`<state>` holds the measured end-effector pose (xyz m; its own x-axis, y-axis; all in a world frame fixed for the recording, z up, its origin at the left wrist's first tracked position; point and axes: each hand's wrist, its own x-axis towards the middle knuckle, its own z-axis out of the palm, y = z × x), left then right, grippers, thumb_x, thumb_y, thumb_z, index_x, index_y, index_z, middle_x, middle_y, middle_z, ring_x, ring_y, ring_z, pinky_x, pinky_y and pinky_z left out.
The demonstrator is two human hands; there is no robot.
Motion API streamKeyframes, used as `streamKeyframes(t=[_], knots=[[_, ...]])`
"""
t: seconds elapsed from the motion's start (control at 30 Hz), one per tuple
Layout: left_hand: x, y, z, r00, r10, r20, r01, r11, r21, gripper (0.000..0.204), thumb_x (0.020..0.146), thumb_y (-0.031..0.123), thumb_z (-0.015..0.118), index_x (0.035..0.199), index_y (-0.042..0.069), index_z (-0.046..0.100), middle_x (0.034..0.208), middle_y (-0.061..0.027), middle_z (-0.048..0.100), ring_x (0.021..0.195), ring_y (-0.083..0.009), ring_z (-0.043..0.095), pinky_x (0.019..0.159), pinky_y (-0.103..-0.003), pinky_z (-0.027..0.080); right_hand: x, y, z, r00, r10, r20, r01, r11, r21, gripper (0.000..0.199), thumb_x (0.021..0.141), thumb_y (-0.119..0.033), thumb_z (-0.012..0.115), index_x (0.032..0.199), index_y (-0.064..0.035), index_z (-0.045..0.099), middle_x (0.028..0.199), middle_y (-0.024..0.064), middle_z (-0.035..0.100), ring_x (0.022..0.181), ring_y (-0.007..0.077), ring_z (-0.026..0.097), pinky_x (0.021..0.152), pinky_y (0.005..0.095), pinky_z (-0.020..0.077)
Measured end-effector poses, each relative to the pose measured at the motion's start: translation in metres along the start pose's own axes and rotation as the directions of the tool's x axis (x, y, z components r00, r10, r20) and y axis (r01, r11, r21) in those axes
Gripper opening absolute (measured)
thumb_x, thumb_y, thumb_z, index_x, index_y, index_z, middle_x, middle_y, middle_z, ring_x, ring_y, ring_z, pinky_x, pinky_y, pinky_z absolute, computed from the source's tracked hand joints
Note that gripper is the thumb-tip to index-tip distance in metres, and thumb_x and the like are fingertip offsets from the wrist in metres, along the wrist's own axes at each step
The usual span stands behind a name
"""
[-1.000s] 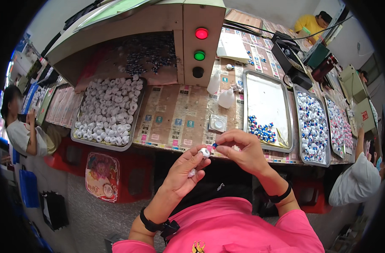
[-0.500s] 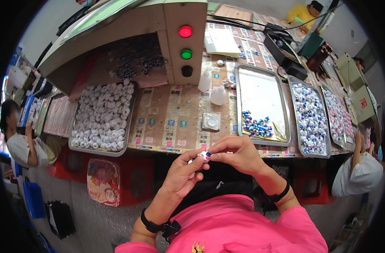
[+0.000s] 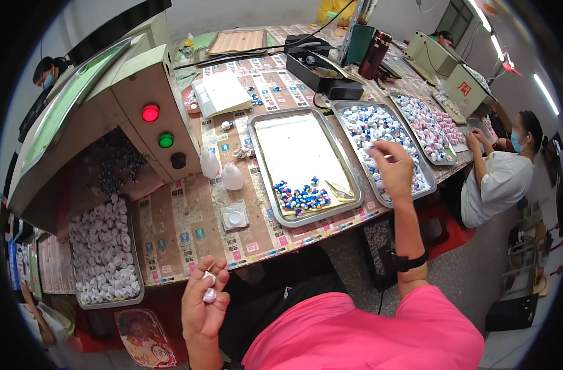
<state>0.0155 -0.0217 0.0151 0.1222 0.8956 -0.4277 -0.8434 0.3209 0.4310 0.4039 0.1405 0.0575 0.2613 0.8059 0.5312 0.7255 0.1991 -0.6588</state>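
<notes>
My left hand [image 3: 201, 308] is in front of the table's edge, palm up, its fingers curled round a couple of small white rounded pieces [image 3: 210, 295]. Something thin and light shows at its fingertips, too small to name. My right hand [image 3: 395, 171] reaches over a metal tray heaped with white and blue pieces [image 3: 383, 117]. Its thumb and fingers pinch a small white-and-blue piece [image 3: 372, 150]. Left of it lies a paper-lined tray [image 3: 293, 142] with small blue and pink parts [image 3: 301, 196] at its near end and tweezers [image 3: 340, 188] beside them.
A machine with red and green lights [image 3: 150, 113] stands left, a tray of white pieces [image 3: 106, 253] at its opening. Two white squeeze bottles [image 3: 232, 177] and a small dish [image 3: 235, 218] are mid-table. Another tray [image 3: 423, 126] lies farther right, near a seated co-worker [image 3: 500, 179].
My hands have parted. The right has carried a small white-and-blue piece rightward over the tray; the left has drawn down and left with white pieces. The view has turned right.
</notes>
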Motion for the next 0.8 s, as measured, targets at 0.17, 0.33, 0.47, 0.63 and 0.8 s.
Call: streamKeyframes(t=[0.17,0.33,0.47,0.63,0.8], knots=[[0.005,0.004,-0.009,0.998,0.005,0.057,-0.004,1.000,-0.007,0.028,0.100,0.025,0.046,0.117,0.004,0.052,0.116,-0.0164,0.059,0.086,-0.0146,0.063,0.055,-0.023,0.051,0.018,0.080,-0.017,0.999,0.010,-0.052,-0.018,0.989,-0.148,0.018,0.074,-0.007,0.073,0.091,-0.0041,0.070,0.090,0.0078,0.068,0.079,0.0186,0.063,0.070,0.0312,0.0482],[0.010,-0.008,-0.006,0.999,0.006,0.036,-0.005,0.999,-0.031,0.036,0.098,0.032,0.048,0.120,0.003,0.053,0.107,-0.0134,0.062,0.070,-0.0121,0.057,0.057,-0.024,0.049,-0.005,0.028,0.018,0.953,-0.303,0.002,0.296,0.927,-0.229,0.019,0.071,0.000,0.068,0.090,-0.0042,0.070,0.096,0.0088,0.066,0.097,0.0264,0.060,0.090,0.0351,0.0439],[0.007,-0.016,-0.001,0.985,-0.038,0.169,0.051,0.996,-0.076,0.040,0.099,0.036,0.045,0.127,0.008,0.052,0.102,-0.0109,0.062,0.062,-0.0085,0.047,0.051,-0.022,0.040,-0.025,-0.008,0.056,0.890,-0.297,0.347,0.303,0.952,0.037,0.017,0.073,-0.001,0.066,0.089,-0.0063,0.070,0.095,0.0079,0.065,0.095,0.0275,0.057,0.086,0.0362,0.0448],[0.004,-0.024,0.004,0.989,-0.039,0.141,0.044,0.998,-0.034,0.038,0.100,0.033,0.043,0.127,0.007,0.050,0.104,-0.0113,0.057,0.065,-0.0078,0.045,0.053,-0.018,0.040,-0.024,-0.003,0.079,0.756,-0.156,0.636,0.191,0.982,0.013,0.017,0.077,-0.005,0.063,0.093,-0.0070,0.070,0.092,0.0116,0.064,0.086,0.0303,0.059,0.081,0.0376,0.0478],[-0.002,-0.021,-0.004,0.998,-0.047,0.046,0.049,0.998,-0.047,0.040,0.101,0.031,0.040,0.127,0.001,0.047,0.122,-0.0200,0.056,0.076,-0.0148,0.055,0.064,-0.024,0.050,-0.021,-0.013,0.084,0.783,-0.218,0.582,0.190,0.976,0.110,0.019,0.077,-0.005,0.064,0.095,-0.0066,0.069,0.086,0.0115,0.060,0.076,0.0231,0.061,0.071,0.0321,0.0487]])
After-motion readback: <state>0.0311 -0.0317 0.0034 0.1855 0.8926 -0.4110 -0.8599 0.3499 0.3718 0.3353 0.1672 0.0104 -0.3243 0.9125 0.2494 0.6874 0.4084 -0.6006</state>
